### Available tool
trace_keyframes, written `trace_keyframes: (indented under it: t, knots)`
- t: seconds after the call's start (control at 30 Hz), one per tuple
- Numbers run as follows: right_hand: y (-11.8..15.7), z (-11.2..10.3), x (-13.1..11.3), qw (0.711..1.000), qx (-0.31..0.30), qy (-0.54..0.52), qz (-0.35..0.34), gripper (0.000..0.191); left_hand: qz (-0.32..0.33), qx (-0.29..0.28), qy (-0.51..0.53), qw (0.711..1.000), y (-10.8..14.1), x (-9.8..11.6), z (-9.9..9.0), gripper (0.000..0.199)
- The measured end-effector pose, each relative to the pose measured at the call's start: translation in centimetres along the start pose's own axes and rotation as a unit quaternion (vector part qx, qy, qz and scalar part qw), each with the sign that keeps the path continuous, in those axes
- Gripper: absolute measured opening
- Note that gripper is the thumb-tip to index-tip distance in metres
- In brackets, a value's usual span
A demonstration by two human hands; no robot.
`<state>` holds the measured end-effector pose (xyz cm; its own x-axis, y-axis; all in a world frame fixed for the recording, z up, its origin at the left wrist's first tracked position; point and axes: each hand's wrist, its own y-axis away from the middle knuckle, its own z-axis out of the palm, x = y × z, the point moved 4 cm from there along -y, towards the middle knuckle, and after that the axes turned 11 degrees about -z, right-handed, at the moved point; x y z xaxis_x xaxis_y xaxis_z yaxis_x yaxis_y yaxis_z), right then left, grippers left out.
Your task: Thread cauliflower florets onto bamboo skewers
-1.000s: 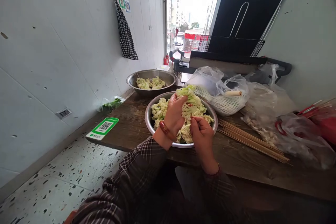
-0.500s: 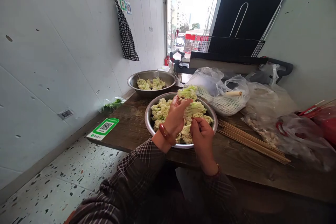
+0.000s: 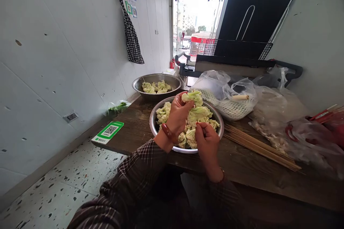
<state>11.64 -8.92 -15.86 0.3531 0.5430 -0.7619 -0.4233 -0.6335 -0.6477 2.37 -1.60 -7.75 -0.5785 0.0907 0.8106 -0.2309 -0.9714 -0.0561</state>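
My left hand (image 3: 177,116), with a reddish-brown bangle at the wrist, is closed on a pale green-white cauliflower floret (image 3: 192,96). Just below it, a second cauliflower piece (image 3: 198,112) sits in line with the first. My right hand (image 3: 208,141) pinches a thin skewer (image 3: 197,123) beneath these pieces; only short bits of the stick show. Both hands are over a metal basin (image 3: 152,123) holding many more cauliflower florets (image 3: 163,112). The left palm and part of the heap are hidden behind my hand.
Behind stands another metal bowl (image 3: 135,85) with some cauliflower. Loose bamboo skewers (image 3: 260,146) lie on the wooden table (image 3: 134,121) at right, beside plastic bags (image 3: 274,103) and a white basket (image 3: 231,111). A green QR card (image 3: 109,132) is at the left corner.
My left hand has shifted slightly, and a dark skewer tip seems to show at the upper floret. The right hand keeps its pinch. The whole view has moved a little.
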Motion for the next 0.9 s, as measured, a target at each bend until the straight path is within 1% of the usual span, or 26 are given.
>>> trace_keyframes:
  t: [0.13, 0.3, 0.37, 0.47, 0.53, 0.67, 0.77, 0.9]
  knots:
    - [-0.1, 0.1, -0.2, 1.0, -0.004, 0.004, -0.007, 0.028, 0.009, -0.025, -0.03, 0.999, 0.4, 0.1, 0.2, 0.043]
    - [-0.3, 0.1, -0.9, 1.0, 0.0, 0.019, -0.022, 0.025, -0.005, -0.046, -0.062, 0.997, 0.0, 0.5, -0.5, 0.041]
    - [-0.3, 0.0, -1.1, 0.999, -0.005, 0.027, -0.029, 0.024, -0.019, -0.046, -0.062, 0.997, -0.3, 0.8, -0.8, 0.041]
    - [-0.2, 0.0, -1.2, 0.999, -0.014, 0.036, -0.033, 0.022, -0.034, -0.038, -0.052, 0.997, -1.0, 1.4, -0.8, 0.035]
    - [-0.2, 0.0, -1.3, 0.999, -0.019, 0.036, -0.032, 0.022, -0.036, -0.034, -0.052, 0.997, -1.5, 1.7, -0.5, 0.032]
    - [-0.3, 0.0, -1.5, 0.998, -0.027, 0.035, -0.035, 0.023, -0.031, -0.016, -0.071, 0.997, -2.2, 2.1, -0.3, 0.034]
    - [-0.3, 0.0, -1.7, 0.998, -0.027, 0.043, -0.044, 0.024, -0.03, -0.031, -0.086, 0.995, -2.4, 2.3, -0.5, 0.037]
    - [-0.2, -0.1, -1.7, 0.998, -0.02, 0.044, -0.041, 0.023, -0.04, -0.054, -0.146, 0.987, -2.2, 2.2, -0.9, 0.037]
